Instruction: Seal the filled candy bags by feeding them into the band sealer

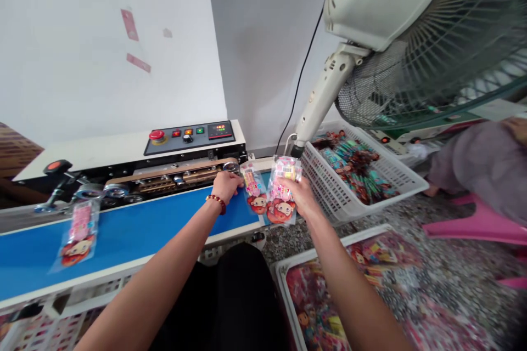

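Observation:
At the right end of a blue conveyor belt (164,227), my left hand (228,186) is closed, its fingertips at the left edge of a clear plastic packet (256,194). That packet has pink print and a red-haired cartoon head at its lower end. My right hand (300,193) grips another packet of the same kind (280,209), thumb on its front; whether more lie behind it I cannot tell. Both packets overlap at the belt's end. Farther left, a third packet (78,233) lies on the belt, its top edge at the rollers of the band sealing machine (193,140).
A control panel (189,137) with a red stop button tops the machine. A large fan (411,38) leans in at upper right. A white basket (366,170) holds packets; a tray (284,279) of packets sits below. Another person's leg (477,159) and a pink stool (477,222) are at right.

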Available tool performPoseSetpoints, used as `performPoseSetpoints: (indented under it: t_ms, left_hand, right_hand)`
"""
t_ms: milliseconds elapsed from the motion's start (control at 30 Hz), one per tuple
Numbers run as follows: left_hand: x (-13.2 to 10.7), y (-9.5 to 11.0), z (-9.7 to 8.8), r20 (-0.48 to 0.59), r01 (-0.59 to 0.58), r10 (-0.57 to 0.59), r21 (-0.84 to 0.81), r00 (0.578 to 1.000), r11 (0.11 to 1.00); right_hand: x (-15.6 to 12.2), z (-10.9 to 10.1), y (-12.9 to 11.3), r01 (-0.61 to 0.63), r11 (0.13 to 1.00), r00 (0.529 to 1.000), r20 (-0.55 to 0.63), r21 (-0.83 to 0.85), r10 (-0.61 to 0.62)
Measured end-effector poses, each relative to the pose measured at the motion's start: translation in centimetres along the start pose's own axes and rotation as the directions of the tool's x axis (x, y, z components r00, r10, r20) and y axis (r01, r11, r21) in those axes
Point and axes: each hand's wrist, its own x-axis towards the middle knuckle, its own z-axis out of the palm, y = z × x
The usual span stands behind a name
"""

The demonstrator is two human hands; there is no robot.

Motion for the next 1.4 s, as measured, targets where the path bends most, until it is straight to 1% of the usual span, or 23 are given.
performPoseSetpoints:
  t_ms: [133, 233, 300, 333, 367, 400, 433, 467, 500, 533, 567, 600, 633, 667, 733, 800, 867, 933, 1033, 1133, 1200, 1300, 1400]
  left_hand:
    - [0.5, -0.9, -2.3, -0.041, -0.013, 0.015, 0.048, 0.999, 0.999]
    - [0.1, -2.1, -5.0, -0.074, -0.013, 0.022, 0.118, 0.997, 0.993]
    - [-0.6, -3.0, -7.2, -0.092, -0.005, 0.024, 0.199, 0.996, 0.980]
    - [-1.2, -3.3, -8.2, -0.124, 0.001, 0.031, 0.252, 0.992, 0.968]
    - [-1.9, -3.6, -8.9, -0.187, 0.007, 0.053, 0.305, 0.981, 0.952]
    - [-2.7, -3.7, -9.3, -0.275, 0.004, 0.098, 0.349, 0.957, 0.937]
    - [-3.5, -3.7, -9.4, -0.359, -0.018, 0.163, 0.375, 0.919, 0.927]
    - [-4.2, -3.5, -9.0, -0.408, -0.067, 0.233, 0.382, 0.883, 0.922]
    - [-4.9, -3.1, -8.1, -0.408, -0.136, 0.291, 0.368, 0.866, 0.920]
    - [-5.4, -2.7, -7.0, -0.353, -0.217, 0.332, 0.326, 0.875, 0.920]
    - [-5.8, -2.1, -5.6, -0.234, -0.286, 0.348, 0.261, 0.908, 0.922]
    - [-5.9, -1.5, -4.0, -0.120, -0.314, 0.338, 0.178, 0.934, 0.932]
    - [-5.8, -0.9, -2.5, -0.030, -0.322, 0.326, 0.088, 0.945, 0.942]
    - [-5.6, -0.3, -1.1, 0.033, -0.320, 0.320, 0.003, 0.947, 0.947]
    - [-4.8, 0.5, 1.1, 0.065, -0.264, 0.277, -0.166, 0.959, 0.950]
    - [-4.0, 0.9, 2.2, 0.069, -0.164, 0.191, -0.288, 0.979, 0.943]
    - [-3.4, 0.9, 2.4, 0.080, -0.070, 0.102, -0.340, 0.992, 0.938]
    - [-3.0, 0.8, 2.3, 0.064, -0.028, 0.052, -0.333, 0.997, 0.942]
    - [-2.2, 0.7, 2.0, 0.031, 0.005, 0.004, -0.263, 1.000, 0.965]
    - [-1.4, 0.6, 1.7, 0.043, 0.032, -0.025, -0.164, 0.999, 0.986]
    - [-1.0, 0.4, 1.3, 0.040, 0.046, -0.041, -0.128, 0.998, 0.991]
    - [-0.7, -0.2, 0.2, 0.009, 0.045, -0.044, -0.108, 0.999, 0.993]
    - [-0.8, -1.3, -2.0, -0.035, 0.035, -0.037, -0.077, 0.999, 0.996]
  right_hand:
    - [-0.7, 0.5, -0.6, -0.032, 0.998, 0.999, 0.025, 0.047, 0.031]
    - [-1.1, 1.4, -0.9, -0.049, 0.996, 0.997, 0.066, 0.068, 0.045]
    - [-1.1, 2.0, -0.9, -0.043, 0.996, 0.994, 0.102, 0.081, 0.035]
    - [-1.1, 2.3, -0.8, -0.039, 0.995, 0.993, 0.112, 0.088, 0.029]
    - [-1.1, 2.5, -0.8, -0.037, 0.995, 0.993, 0.117, 0.097, 0.026]
    - [-1.0, 2.7, -0.8, -0.041, 0.993, 0.992, 0.120, 0.107, 0.028]
    - [-1.0, 2.8, -0.8, -0.046, 0.992, 0.992, 0.124, 0.116, 0.032]
    - [-0.9, 2.9, -0.8, -0.054, 0.991, 0.990, 0.132, 0.123, 0.038]
    - [-0.9, 3.0, -0.8, -0.063, 0.990, 0.988, 0.146, 0.127, 0.044]
    - [-0.9, 3.0, -0.9, -0.069, 0.989, 0.986, 0.161, 0.128, 0.048]
    - [-0.9, 3.0, -1.0, -0.071, 0.990, 0.983, 0.179, 0.124, 0.048]
    - [-0.9, 3.0, -1.0, -0.070, 0.991, 0.980, 0.193, 0.114, 0.047]
    - [-0.9, 3.0, -1.1, -0.065, 0.993, 0.978, 0.204, 0.098, 0.043]
    - [-1.0, 3.0, -1.1, -0.057, 0.995, 0.976, 0.213, 0.080, 0.039]
    - [-1.0, 3.0, -1.1, -0.038, 0.998, 0.977, 0.213, 0.052, 0.027]
    - [-1.0, 2.9, -1.0, -0.018, 0.999, 0.983, 0.185, 0.032, 0.012]
    - [-0.9, 2.7, -0.7, 0.006, 1.000, 0.991, 0.135, 0.021, -0.009]
    - [-0.7, 2.5, -0.5, 0.020, 1.000, 0.997, 0.076, 0.018, -0.021]
    - [-0.4, 2.1, -0.4, 0.002, 1.000, 1.000, 0.013, 0.023, -0.002]
    - [-0.3, 1.7, -0.5, -0.027, 1.000, 0.999, -0.027, 0.011, 0.027]
    - [-0.3, 1.4, -0.7, -0.036, 0.999, 0.998, -0.048, 0.002, 0.036]
    - [-0.5, 1.3, -0.9, -0.037, 0.999, 0.998, -0.047, 0.009, 0.038]
    - [-0.9, 1.9, -0.9, -0.035, 0.998, 0.999, -0.011, 0.043, 0.036]
